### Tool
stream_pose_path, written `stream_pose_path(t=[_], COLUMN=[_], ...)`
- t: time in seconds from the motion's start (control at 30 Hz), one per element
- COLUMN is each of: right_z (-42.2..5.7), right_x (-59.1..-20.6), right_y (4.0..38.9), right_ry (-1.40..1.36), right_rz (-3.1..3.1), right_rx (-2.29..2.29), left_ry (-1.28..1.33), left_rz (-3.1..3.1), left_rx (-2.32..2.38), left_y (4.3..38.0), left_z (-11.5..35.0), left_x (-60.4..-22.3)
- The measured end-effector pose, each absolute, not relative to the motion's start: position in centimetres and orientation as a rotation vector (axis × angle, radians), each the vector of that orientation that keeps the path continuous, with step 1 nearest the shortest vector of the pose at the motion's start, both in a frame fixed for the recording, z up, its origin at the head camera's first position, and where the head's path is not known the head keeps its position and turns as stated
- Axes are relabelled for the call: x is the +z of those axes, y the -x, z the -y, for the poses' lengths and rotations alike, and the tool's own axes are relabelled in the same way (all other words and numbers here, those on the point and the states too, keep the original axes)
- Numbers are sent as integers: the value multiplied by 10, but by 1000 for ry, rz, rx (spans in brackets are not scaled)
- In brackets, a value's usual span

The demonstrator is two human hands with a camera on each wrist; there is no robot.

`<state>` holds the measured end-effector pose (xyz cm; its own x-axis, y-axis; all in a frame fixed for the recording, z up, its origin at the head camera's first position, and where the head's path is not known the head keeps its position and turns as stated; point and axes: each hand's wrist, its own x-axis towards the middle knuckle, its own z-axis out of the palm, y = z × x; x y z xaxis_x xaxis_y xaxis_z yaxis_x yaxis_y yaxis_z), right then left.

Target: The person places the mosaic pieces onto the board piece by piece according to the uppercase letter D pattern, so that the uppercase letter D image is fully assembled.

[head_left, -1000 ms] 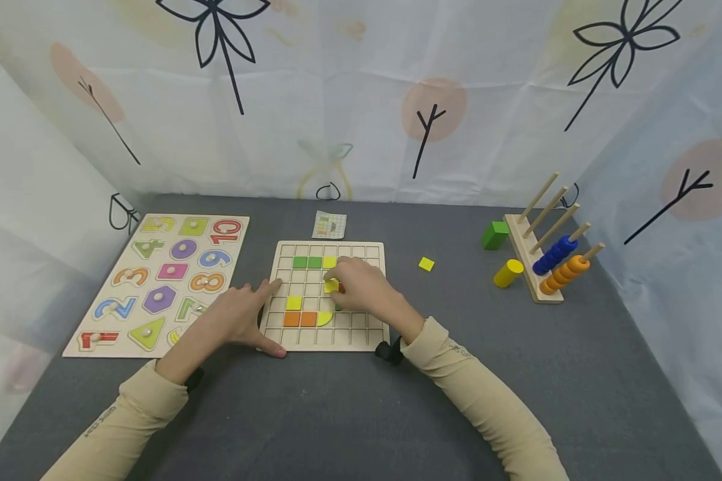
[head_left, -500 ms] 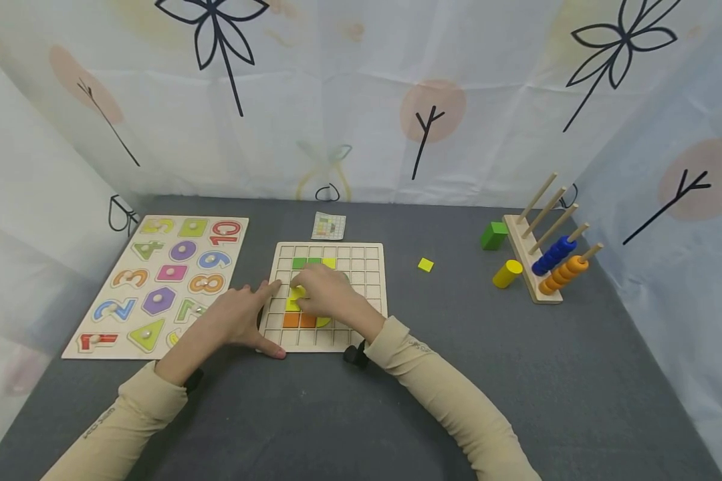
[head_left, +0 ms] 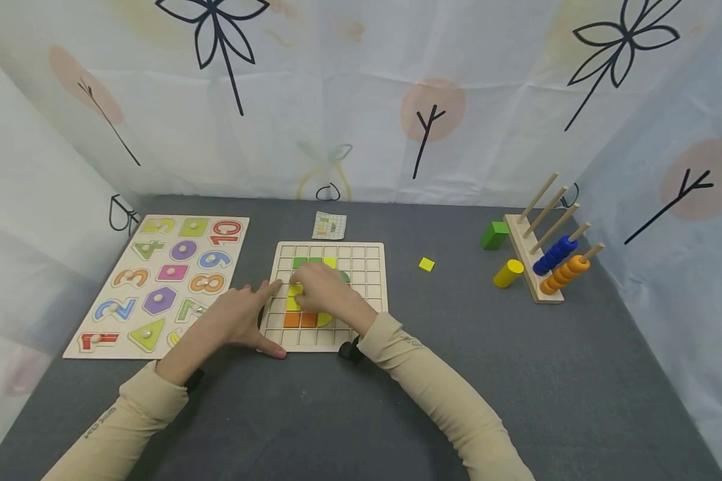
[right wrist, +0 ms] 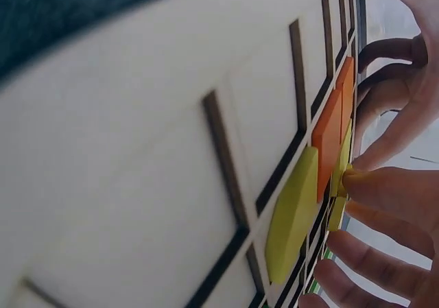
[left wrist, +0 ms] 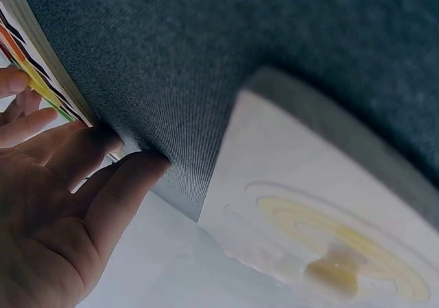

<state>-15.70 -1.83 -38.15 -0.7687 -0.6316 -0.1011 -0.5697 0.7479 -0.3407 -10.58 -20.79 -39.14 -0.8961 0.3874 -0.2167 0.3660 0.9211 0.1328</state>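
Observation:
A pale wooden grid board (head_left: pixel 370 324) lies on the table. My left hand (head_left: pixel 231 317) rests against its left side, fingers extended at the left edge and thumb at the near corner. Over the board's left-centre, my right hand (head_left: pixel 321 290) pinches a small yellow tile (right wrist: pixel 336 215) between thumb and index finger. Right below it sits a yellow square (head_left: pixel 292 304). Nearer me are two orange squares (head_left: pixel 299 321) and a rounded yellow piece (head_left: pixel 323 320). Green squares (head_left: pixel 299 262) and a yellow square (head_left: pixel 330 263) form a farther row; a green piece (head_left: pixel 345 276) shows partly behind my right hand.
A number-and-shape puzzle (head_left: pixel 171 270) lies left. A small pattern card (head_left: pixel 329 226) sits behind the board. To the right are a loose yellow tile (head_left: pixel 426 264), green block (head_left: pixel 495 236), yellow cylinder (head_left: pixel 508 274) and peg stand (head_left: pixel 522 242) with blue and orange beads.
My right hand has moved left across the board with the yellow tile, from the middle to above the left yellow square. My left hand stays at the board's edge.

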Motion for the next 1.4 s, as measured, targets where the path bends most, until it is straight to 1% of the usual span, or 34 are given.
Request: stream_pose_path(t=[0.27,1.1,1.4], right_z=[14,12,-3], right_x=[-381,-385,-383], right_y=[158,160,168], right_ry=[884,857,832], right_rz=[-2724,-2741,-2784], right_rx=[-459,-492,-520], left_ry=[-573,-565,-565], left_rz=[-2849,-2850,-2849], left_rx=[134,138,144], left_y=[106,107,107], left_z=[208,208,209], left_x=[-392,-394,-394])
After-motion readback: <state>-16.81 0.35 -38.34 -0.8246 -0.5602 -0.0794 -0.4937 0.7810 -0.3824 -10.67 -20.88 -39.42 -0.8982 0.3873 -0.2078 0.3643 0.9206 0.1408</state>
